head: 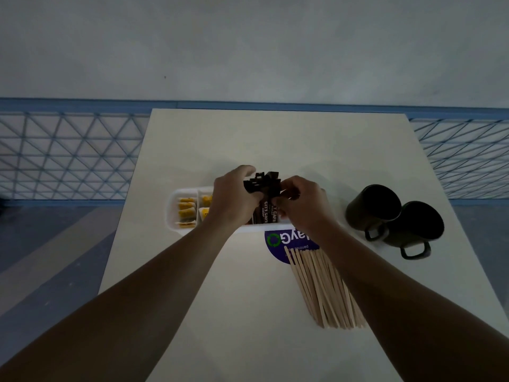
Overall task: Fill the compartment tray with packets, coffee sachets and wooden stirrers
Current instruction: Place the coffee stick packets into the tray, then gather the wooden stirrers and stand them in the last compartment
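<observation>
Both bare forearms reach forward over the white rectangular table (248,144) and meet above the tray. The left hand (237,194) comes in from the left with its fingers curled round a bundle of dark brown coffee sachets (265,210). The right hand (300,199) closes on the same bundle from the right, fingers bent and pinching its upper part; the fingertips themselves are mostly hidden. The sachets stand upright between the two hands, tops sticking out above the knuckles and lower ends down inside the long white plastic compartment tray (172,213). The hands hide which compartment that is. The tray's leftmost compartment holds a row of small yellow packets (186,210), and the next one to the right holds more of them. Pale wooden stirrers (322,288) lie loose in a fanned heap on the table nearer the person, partly under the right forearm, their far ends over a round purple sticker (278,244). To the right stand two dark mugs (371,208), touching each other, handles towards the person.
</observation>
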